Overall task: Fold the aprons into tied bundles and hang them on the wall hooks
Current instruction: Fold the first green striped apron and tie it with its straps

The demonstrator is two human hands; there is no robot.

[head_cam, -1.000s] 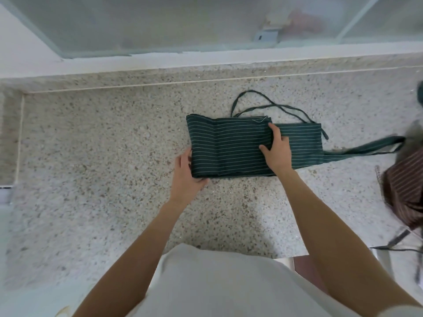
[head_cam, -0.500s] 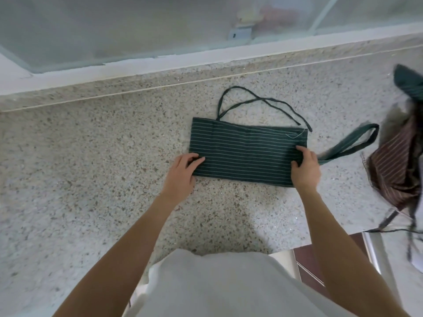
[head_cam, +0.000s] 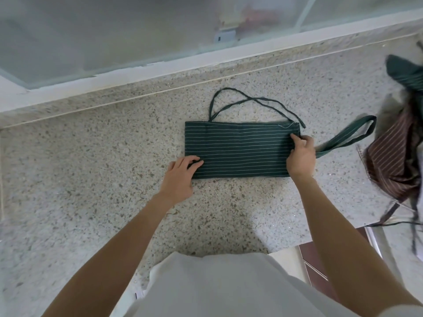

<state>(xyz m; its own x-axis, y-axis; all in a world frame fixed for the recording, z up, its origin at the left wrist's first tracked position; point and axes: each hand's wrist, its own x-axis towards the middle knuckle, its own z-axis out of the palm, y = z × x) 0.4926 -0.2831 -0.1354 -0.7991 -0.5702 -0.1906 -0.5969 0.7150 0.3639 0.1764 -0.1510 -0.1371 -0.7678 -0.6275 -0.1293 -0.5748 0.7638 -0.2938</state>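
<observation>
A dark green apron (head_cam: 240, 149) with thin white stripes lies folded into a flat rectangle on the speckled stone counter (head_cam: 91, 179). Its thin ties (head_cam: 247, 101) loop behind it, and a wide strap loop (head_cam: 352, 136) trails off to the right. My left hand (head_cam: 180, 177) pinches the folded apron's near left corner. At the right end, my right hand (head_cam: 301, 154) has its fingers curled over the edge of the fold.
A heap of other aprons lies at the counter's right edge: a brown striped one (head_cam: 393, 161) and a dark green one (head_cam: 407, 74). A raised ledge and frosted window (head_cam: 137, 30) run along the back. The counter's front edge drops off near my body.
The apron's right part was folded in, making a narrower rectangle. My right hand moved from the middle of the cloth to its right end; my left hand stayed at the left corner.
</observation>
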